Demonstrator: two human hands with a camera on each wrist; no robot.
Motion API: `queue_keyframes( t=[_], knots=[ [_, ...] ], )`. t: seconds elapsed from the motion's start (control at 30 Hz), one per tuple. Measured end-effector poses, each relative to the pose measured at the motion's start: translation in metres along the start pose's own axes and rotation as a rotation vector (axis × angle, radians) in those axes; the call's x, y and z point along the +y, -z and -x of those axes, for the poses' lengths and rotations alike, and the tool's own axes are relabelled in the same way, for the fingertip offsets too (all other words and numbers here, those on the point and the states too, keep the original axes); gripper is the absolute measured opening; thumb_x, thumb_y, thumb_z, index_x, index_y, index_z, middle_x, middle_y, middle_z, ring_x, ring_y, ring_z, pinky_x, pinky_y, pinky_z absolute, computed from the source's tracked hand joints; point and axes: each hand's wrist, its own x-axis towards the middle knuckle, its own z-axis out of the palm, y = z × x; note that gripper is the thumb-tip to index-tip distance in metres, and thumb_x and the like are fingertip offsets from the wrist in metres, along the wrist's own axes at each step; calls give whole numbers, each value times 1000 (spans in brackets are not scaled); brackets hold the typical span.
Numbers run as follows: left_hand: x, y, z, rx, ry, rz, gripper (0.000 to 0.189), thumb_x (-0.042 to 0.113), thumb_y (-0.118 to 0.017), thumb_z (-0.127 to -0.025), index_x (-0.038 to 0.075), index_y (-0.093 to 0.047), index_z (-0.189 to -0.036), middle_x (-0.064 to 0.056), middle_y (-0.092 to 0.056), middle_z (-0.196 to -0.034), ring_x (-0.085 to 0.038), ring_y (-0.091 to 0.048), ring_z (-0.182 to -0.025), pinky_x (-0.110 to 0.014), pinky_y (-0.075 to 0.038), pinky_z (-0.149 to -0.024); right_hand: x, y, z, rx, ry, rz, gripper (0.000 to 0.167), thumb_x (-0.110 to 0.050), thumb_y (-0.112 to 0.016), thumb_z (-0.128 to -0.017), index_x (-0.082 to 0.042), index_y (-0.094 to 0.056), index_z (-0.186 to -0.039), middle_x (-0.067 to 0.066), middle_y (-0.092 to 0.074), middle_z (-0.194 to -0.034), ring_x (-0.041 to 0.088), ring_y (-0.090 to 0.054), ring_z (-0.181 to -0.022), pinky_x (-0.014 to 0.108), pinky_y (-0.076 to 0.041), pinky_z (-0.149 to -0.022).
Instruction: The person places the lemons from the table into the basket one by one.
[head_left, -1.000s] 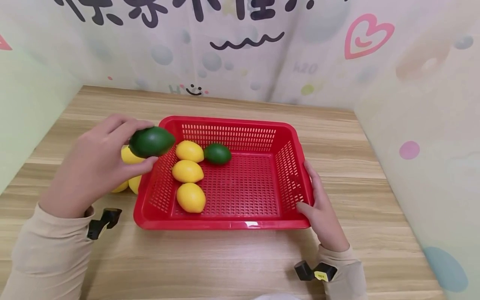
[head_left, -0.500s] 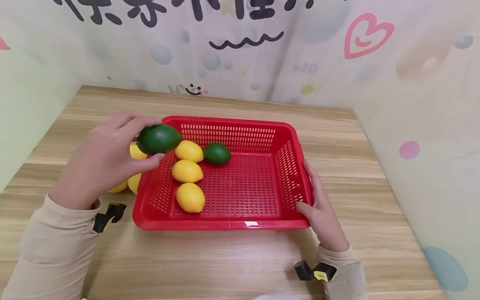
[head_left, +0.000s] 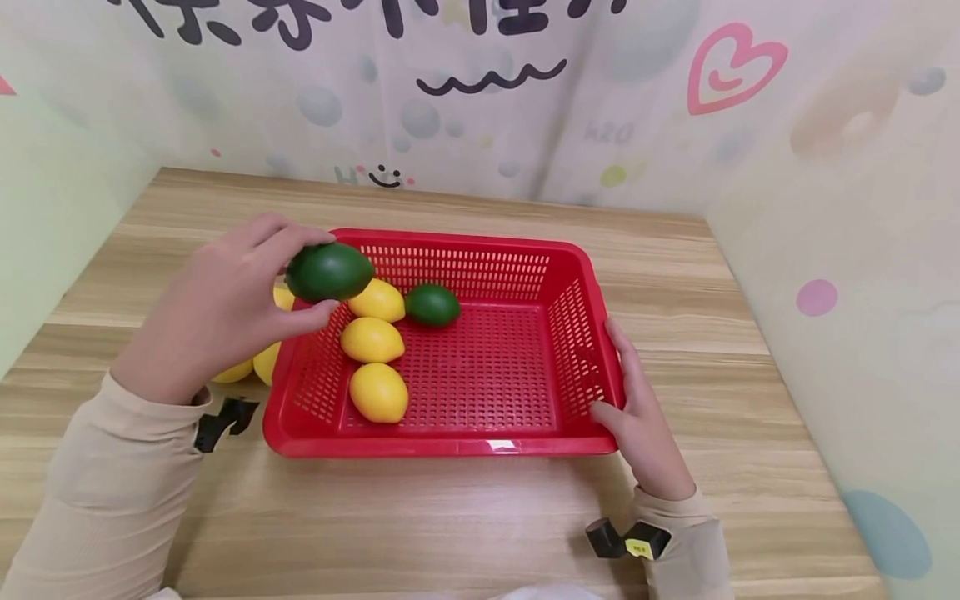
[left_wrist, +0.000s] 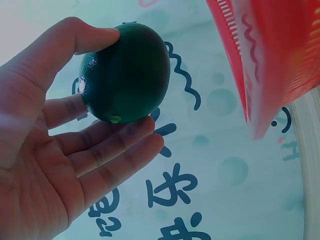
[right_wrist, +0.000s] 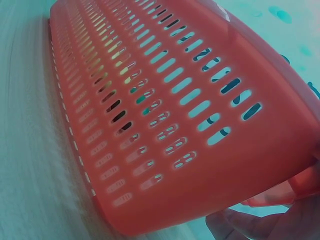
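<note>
My left hand (head_left: 225, 300) pinches a dark green lime (head_left: 330, 272) between thumb and fingers, above the left rim of a red plastic basket (head_left: 472, 447). In the left wrist view the lime (left_wrist: 125, 75) shows its stem end, with the thumb on one side and fingers on the other. Inside the basket, three yellow lemons (head_left: 372, 340) line the left side, and another green lime (head_left: 432, 305) lies beside the farthest one. My right hand (head_left: 645, 417) grips the basket's right rim, thumb inside. Part of that hand (right_wrist: 265, 225) appears low in the right wrist view.
More yellow lemons (head_left: 266, 362) lie on the wooden table (head_left: 420, 525) left of the basket, partly hidden by my left hand. A printed wall sheet (head_left: 480, 133) stands behind the table, and a pale wall (head_left: 847, 317) borders its right side.
My left hand has moved right and slightly away with the lime, from beside the basket to over its left rim. The right hand and basket have stayed in place.
</note>
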Motion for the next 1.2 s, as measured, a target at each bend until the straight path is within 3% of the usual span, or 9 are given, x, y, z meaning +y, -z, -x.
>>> queue_keyframes(
  t=[0.53,0.87,1.2],
  knots=[
    [4,-3,-13,-16,-39,20,62,13,-93,-73,3,-66,-127,-17,-65,-119,-34,-67,-98,-55,-61,-76,1,0,-1,-5,26,-13,98,18,-47,-89,-38,-19,-165,-4,-21,-167,36,-37,-141,29,-57,-90],
    [6,-4,-19,-2,-85,29,54,12,-90,-75,3,-67,-123,-15,-66,-114,-30,-66,-92,-52,-61,-75,2,0,-1,-9,38,-13,97,18,-45,-89,-37,-19,-165,-4,-20,-167,36,-37,-141,28,-56,-91],
    [9,-5,-26,-27,-110,27,53,14,-88,-77,3,-66,-123,-15,-66,-111,-30,-65,-89,-51,-61,-74,2,1,-1,-12,36,-14,97,17,-47,-89,-38,-19,-165,-5,-20,-167,36,-35,-142,30,-57,-91]
  ],
)
